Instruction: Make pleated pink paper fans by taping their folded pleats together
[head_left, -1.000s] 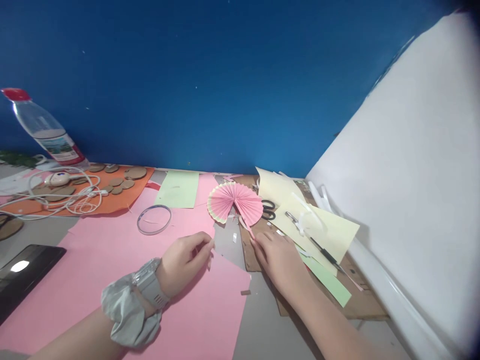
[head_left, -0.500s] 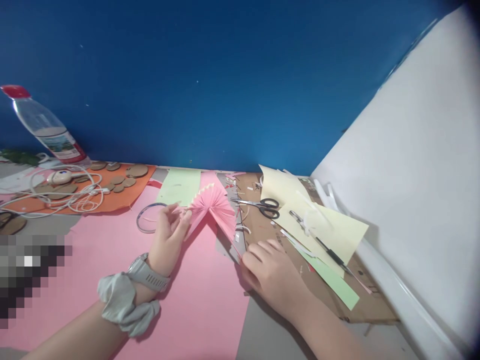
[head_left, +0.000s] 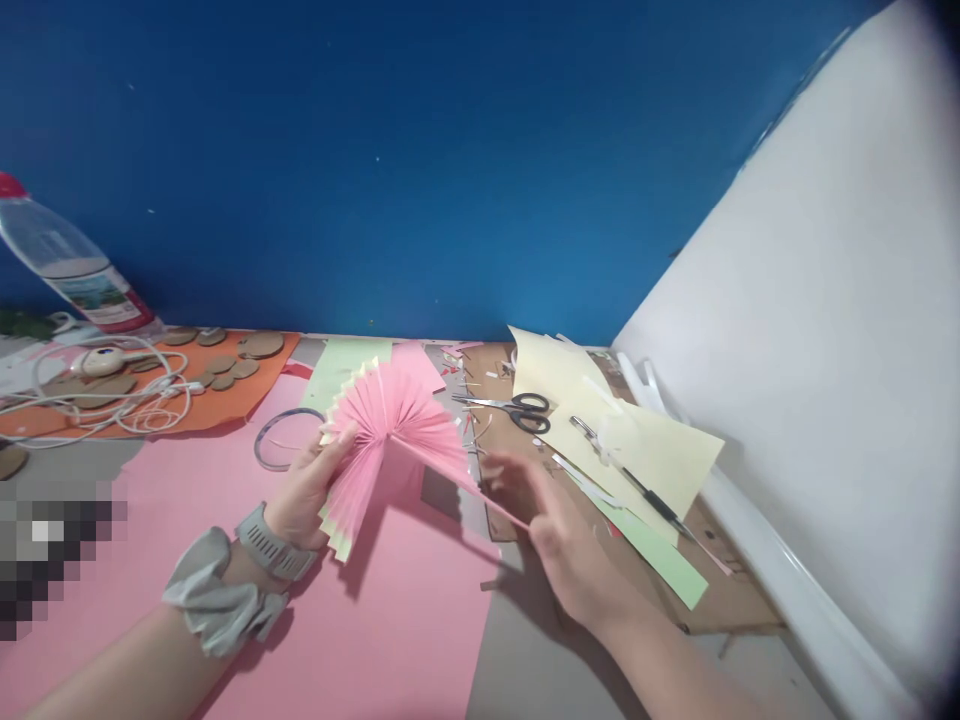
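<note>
A pink pleated paper fan (head_left: pixel 409 405) with pale yellow-green tips is spread wide above the pink sheet (head_left: pixel 405 640). My left hand (head_left: pixel 311 485), with a grey watch and scrunchie on its wrist, is closed on the fan's left pleats, thumb on the near side. From the fan's centre a narrow folded edge runs down to the right, its end at the thumb of my right hand (head_left: pixel 551 530). The right fingers are curled and slightly blurred around that end. Black-handled scissors (head_left: pixel 517 408) lie just beyond the right hand.
On the right, a pen (head_left: pixel 649 490), cream paper (head_left: pixel 675 450) and a green strip (head_left: pixel 660 560) lie over cardboard (head_left: pixel 727 600). To the left are a tape ring (head_left: pixel 262 440), a white cable (head_left: pixel 169 400), cardboard discs (head_left: pixel 261 345) and a bottle (head_left: pixel 90 280). A blue wall stands behind.
The fan has spread wider, its left side swinging down and toward me. My left hand has shifted left and lower; the right hand has moved slightly right, its fingers less tightly curled.
</note>
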